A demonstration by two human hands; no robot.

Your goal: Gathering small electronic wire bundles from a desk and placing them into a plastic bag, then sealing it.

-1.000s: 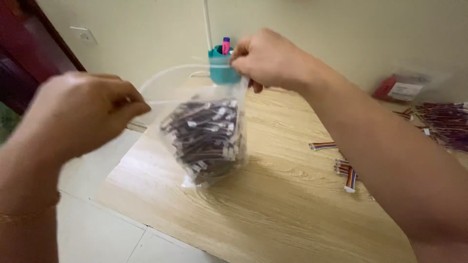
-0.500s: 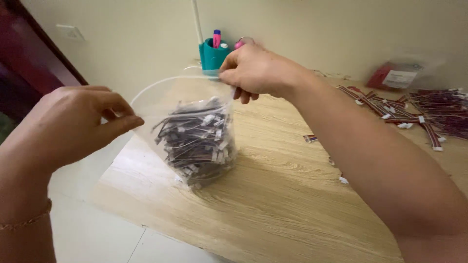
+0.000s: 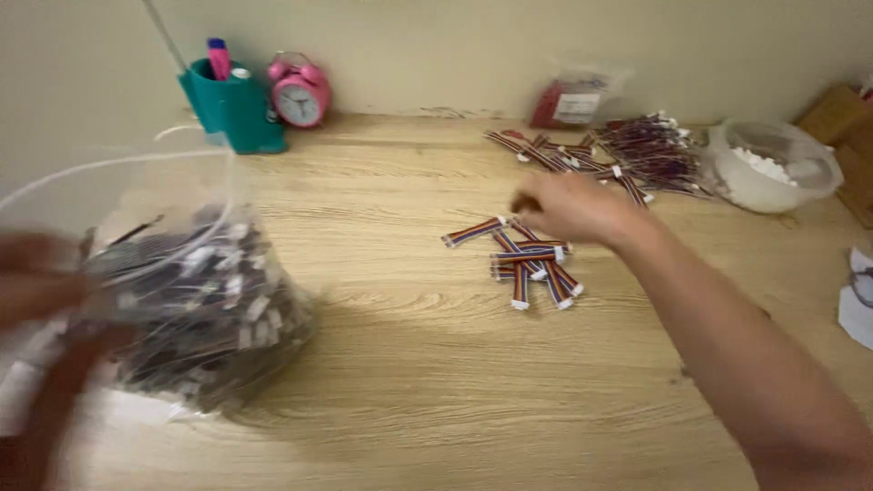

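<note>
Above the cable pile (image 3: pixel 527 262), right hand (image 3: pixel 568 207) hovers, grip unclear; left hand (image 3: pixel 41 291) pinches bag (image 3: pixel 195 309).

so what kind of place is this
Probably a home desk used for small piecework: a wooden table against a plain wall, a pink alarm clock and teal pen holder, plus piles of short ribbon cables and a bag of them.

Light wooden table (image 3: pixel 409 382) — bearing a cable bundle (image 3: pixel 523 259), teal pen holder (image 3: pixel 232 109), pink clock (image 3: pixel 298 89), white bowl (image 3: pixel 773 168).
</note>
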